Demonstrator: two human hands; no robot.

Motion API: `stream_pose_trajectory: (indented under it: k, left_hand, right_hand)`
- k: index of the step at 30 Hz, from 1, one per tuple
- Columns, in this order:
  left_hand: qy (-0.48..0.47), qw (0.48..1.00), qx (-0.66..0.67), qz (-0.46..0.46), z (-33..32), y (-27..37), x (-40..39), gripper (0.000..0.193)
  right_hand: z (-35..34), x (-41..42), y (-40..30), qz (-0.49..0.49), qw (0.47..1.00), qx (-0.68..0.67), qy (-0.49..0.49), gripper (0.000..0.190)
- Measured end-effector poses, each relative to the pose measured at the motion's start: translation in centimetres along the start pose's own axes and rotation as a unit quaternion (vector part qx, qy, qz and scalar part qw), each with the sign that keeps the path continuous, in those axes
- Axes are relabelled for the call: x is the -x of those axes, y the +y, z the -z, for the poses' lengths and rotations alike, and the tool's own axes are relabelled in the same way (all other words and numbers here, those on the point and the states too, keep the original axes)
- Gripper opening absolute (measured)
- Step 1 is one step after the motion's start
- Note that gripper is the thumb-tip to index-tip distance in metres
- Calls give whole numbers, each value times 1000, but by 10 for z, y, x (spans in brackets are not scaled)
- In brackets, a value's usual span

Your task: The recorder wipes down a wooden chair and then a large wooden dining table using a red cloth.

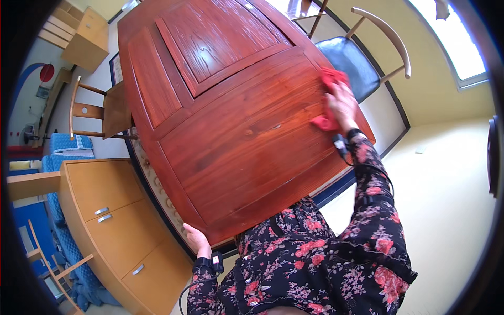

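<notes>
A red cloth [326,121] lies under my right hand [341,103], which presses it onto the wooden table [244,157] along its right edge. The cloth bunches out beyond my fingertips and below the palm. Reddish-brown and glossy, the table top has framed panels and visible grain. A small pale worn mark [277,126] shows on its near part. My left hand [197,239] is beside the near left corner of the table, and no object shows in it. How its fingers are bent, and whether they touch the corner, is hard to see.
A chair with a black seat [346,65] stands close to the table's right side. Another wooden chair [88,111] is on the left. A wooden cabinet [106,216] with metal handles stands at the lower left, near a patterned rug [147,167]. Blue quilted seating [59,197] lies behind it.
</notes>
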State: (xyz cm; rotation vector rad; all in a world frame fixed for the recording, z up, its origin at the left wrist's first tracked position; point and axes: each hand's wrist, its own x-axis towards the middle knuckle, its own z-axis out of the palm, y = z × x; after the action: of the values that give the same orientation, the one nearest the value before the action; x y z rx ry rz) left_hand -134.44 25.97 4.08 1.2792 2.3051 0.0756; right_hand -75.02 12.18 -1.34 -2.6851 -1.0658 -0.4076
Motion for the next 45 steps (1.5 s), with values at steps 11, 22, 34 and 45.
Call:
stream_pose_trajectory:
  k: [11, 22, 34, 45]
  left_hand:
    - [65, 995, -77, 2, -10, -32, -19, 82]
    - [40, 998, -37, -15, -9, -25, -24, 79]
    - [38, 999, -9, -19, -6, -17, -11, 79]
    - [49, 997, -29, -48, -16, -28, -34, 81]
  right_hand:
    - [46, 105, -85, 102, 989, -89, -59, 55]
    - [22, 39, -258, 213, 966, -143, -3, 24]
    - [7, 46, -109, 239, 962, -123, -42, 46]
    - [52, 123, -270, 487, 804, -331, -84, 47]
